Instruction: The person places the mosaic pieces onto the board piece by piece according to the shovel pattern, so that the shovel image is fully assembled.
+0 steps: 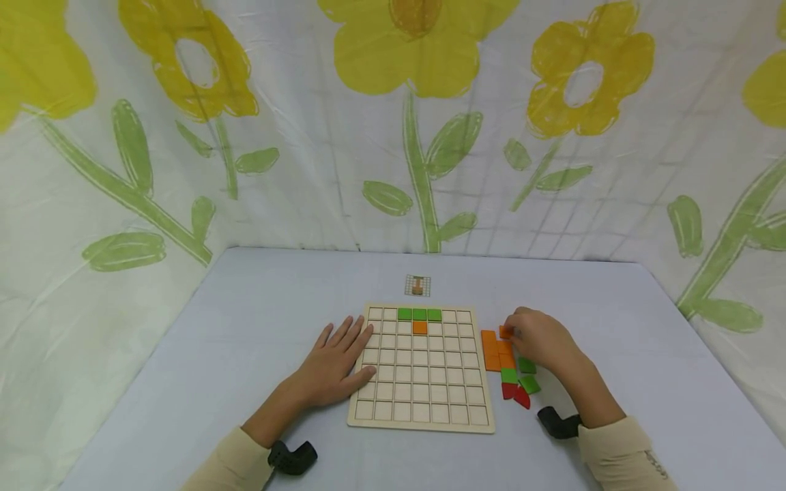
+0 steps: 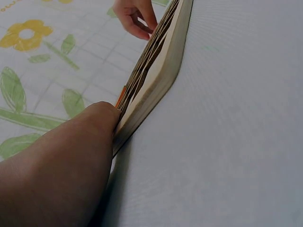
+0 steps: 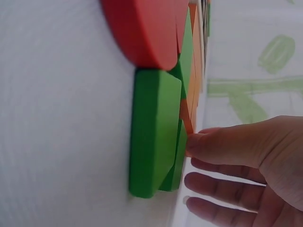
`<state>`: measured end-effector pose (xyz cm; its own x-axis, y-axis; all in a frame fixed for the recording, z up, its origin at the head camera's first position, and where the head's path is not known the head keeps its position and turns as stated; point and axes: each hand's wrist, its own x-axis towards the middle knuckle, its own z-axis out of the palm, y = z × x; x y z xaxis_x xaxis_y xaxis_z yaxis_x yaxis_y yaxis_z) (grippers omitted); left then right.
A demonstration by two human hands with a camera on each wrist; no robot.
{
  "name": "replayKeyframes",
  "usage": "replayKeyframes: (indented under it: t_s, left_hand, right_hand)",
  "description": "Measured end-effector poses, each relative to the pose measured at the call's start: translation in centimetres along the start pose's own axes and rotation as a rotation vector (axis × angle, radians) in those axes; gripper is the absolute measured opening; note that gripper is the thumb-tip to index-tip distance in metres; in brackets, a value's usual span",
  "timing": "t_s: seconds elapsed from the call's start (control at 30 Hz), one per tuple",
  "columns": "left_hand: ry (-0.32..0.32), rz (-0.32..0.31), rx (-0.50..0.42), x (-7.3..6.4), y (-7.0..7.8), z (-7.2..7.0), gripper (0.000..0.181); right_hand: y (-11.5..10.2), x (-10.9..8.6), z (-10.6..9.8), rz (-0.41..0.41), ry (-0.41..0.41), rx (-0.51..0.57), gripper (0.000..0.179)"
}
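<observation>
My left hand [image 1: 334, 368] lies with spread, straight fingers on the left side of a square wooden grid board [image 1: 420, 428]. In the top row of the board sit three green tiles [image 1: 419, 314], with one orange tile [image 1: 420, 328] below the middle one. My right hand [image 1: 543, 335] is right of the board, thumb and index finger pinching a small orange tile [image 1: 503, 332] at the back of the loose pieces. In the right wrist view the thumb [image 3: 213, 144] covers most of that tile; the other fingers are loosely bent.
Several loose orange tiles [image 1: 490, 351] lie along the board's right side. In front of them are green pieces [image 1: 529, 384] and two red rounded pieces [image 1: 522, 397]. A small card with a printed grid picture [image 1: 417, 285] lies behind the board. A flower-patterned curtain [image 1: 307, 170] hangs behind the table.
</observation>
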<state>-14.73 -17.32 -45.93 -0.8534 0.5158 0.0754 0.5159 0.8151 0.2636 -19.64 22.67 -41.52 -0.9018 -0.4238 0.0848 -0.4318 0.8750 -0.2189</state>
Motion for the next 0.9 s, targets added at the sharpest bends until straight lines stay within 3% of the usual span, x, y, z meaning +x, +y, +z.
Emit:
replayKeyframes:
  t_s: [0.9]
  left_hand:
    - [0.004, 0.01, 0.003, 0.06, -0.51, 0.61, 0.079]
  right_hand:
    - [-0.83, 0.29, -0.28, 0.018, -0.01, 0.072, 0.006]
